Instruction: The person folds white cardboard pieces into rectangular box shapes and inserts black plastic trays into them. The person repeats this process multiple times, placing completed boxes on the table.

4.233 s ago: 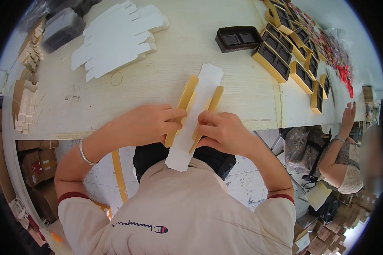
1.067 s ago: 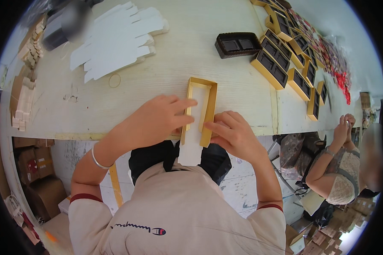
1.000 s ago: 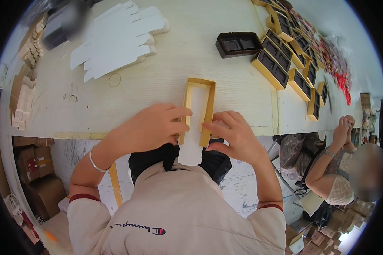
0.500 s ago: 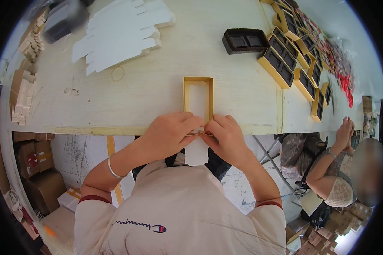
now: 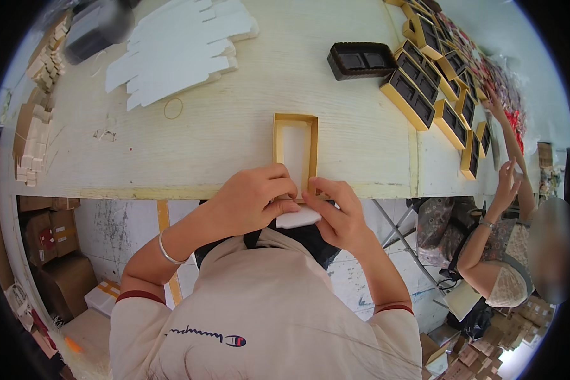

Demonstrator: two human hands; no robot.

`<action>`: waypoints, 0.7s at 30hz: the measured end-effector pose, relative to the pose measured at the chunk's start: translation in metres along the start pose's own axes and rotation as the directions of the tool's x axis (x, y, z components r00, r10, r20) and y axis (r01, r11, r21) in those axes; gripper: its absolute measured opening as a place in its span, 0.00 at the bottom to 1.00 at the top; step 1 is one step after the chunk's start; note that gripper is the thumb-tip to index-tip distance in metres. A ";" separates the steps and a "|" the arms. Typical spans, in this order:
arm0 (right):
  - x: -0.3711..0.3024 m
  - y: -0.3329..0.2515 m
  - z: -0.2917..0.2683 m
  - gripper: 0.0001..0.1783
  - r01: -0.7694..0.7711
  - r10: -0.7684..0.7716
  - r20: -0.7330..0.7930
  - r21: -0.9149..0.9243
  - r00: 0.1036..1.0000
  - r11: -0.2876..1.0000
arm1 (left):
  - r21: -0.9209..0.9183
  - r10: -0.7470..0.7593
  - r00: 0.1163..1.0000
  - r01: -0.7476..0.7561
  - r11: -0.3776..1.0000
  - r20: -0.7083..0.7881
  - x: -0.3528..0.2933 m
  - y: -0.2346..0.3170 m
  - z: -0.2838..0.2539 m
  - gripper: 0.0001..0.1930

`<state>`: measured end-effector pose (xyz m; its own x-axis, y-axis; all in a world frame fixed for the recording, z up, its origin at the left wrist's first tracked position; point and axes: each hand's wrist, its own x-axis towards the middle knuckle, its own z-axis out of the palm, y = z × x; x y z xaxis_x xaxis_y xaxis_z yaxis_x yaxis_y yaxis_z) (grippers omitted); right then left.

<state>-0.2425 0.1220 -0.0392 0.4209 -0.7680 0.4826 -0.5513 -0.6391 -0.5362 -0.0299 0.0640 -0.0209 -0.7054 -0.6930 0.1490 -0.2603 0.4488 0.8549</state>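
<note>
A narrow gold cardboard box (image 5: 313,149) with a white inside stands at the table's front edge, its long sides pointing away from me. At its near end a white flap (image 5: 299,218) sticks out over the edge toward my lap. My left hand (image 5: 253,197) pinches the near left corner, with the thumb by the flap's fold. The fingers of my right hand (image 5: 341,212) close on the near right corner, thumb and forefinger at the wall. Both hands partly hide the near end wall.
White flat cardboard blanks (image 5: 177,57) lie stacked at the far left, near a rubber band (image 5: 173,108). A black plastic tray (image 5: 362,61) lies beside several gold boxes with black trays (image 5: 409,100). Folded pieces (image 5: 35,149) line the left edge. A co-worker (image 5: 497,253) sits at right.
The white flap at the box's near end has come into view, tilted outward between my hands. My fingers have shifted at the corners. The co-worker has stretched an arm toward the red items.
</note>
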 end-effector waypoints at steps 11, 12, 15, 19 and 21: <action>0.013 -0.011 0.028 0.20 -0.197 0.280 -0.249 0.310 0.927 0.930 | -0.228 -0.091 0.967 0.036 0.973 -0.237 -0.004 -0.001 0.011 0.12; 0.012 -0.013 0.023 0.19 -0.196 0.218 -0.199 0.123 0.955 0.973 | -0.207 -0.100 0.960 0.045 0.977 -0.262 -0.004 0.002 0.011 0.11; 0.008 -0.018 0.020 0.18 -0.116 0.100 -0.129 -0.128 0.987 0.985 | 0.012 -0.050 0.968 0.055 0.998 -0.247 -0.008 0.004 0.012 0.08; 0.010 -0.014 0.015 0.16 0.018 -0.027 -0.017 -0.402 0.999 0.915 | 0.273 0.152 0.965 -0.091 0.958 -0.212 -0.010 0.006 0.012 0.08; 0.013 -0.018 0.014 0.14 0.003 0.012 0.032 -0.436 0.999 0.900 | 0.394 0.245 0.947 -0.150 0.907 -0.205 -0.013 0.001 0.015 0.08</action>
<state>-0.2168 0.1230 -0.0326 0.4368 -0.7767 0.4537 -0.8091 -0.5597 -0.1793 -0.0306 0.0817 -0.0293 -0.5970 -0.6622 0.4529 -0.3905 0.7330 0.5570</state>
